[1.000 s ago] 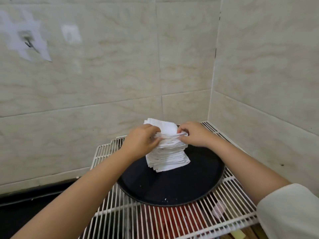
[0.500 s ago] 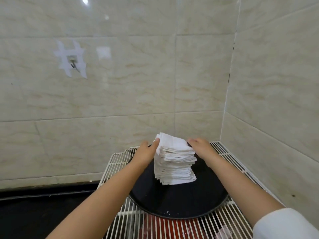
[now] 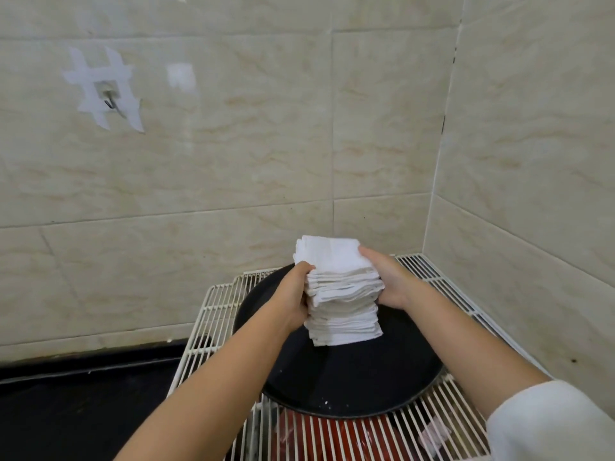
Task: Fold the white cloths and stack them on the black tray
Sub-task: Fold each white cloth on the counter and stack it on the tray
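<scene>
A tall stack of folded white cloths (image 3: 342, 294) stands on the round black tray (image 3: 352, 384). My left hand (image 3: 294, 296) presses against the stack's left side, fingers curled at its upper edge. On the other side my right hand (image 3: 387, 281) grips the upper layers, with the thumb lying on the top cloth. The upper half of the stack sits slightly offset from the lower half. Both hands squeeze the pile between them.
The tray rests on a white wire rack (image 3: 442, 424) in a corner of beige tiled walls. Red items (image 3: 319, 437) show under the rack. A dark counter (image 3: 83, 404) lies to the left. A taped hook (image 3: 108, 98) is on the wall.
My hands went from pinching the top cloths to flanking the stack, and now clasp its upper part from both sides. The camera view rose and moved nearer.
</scene>
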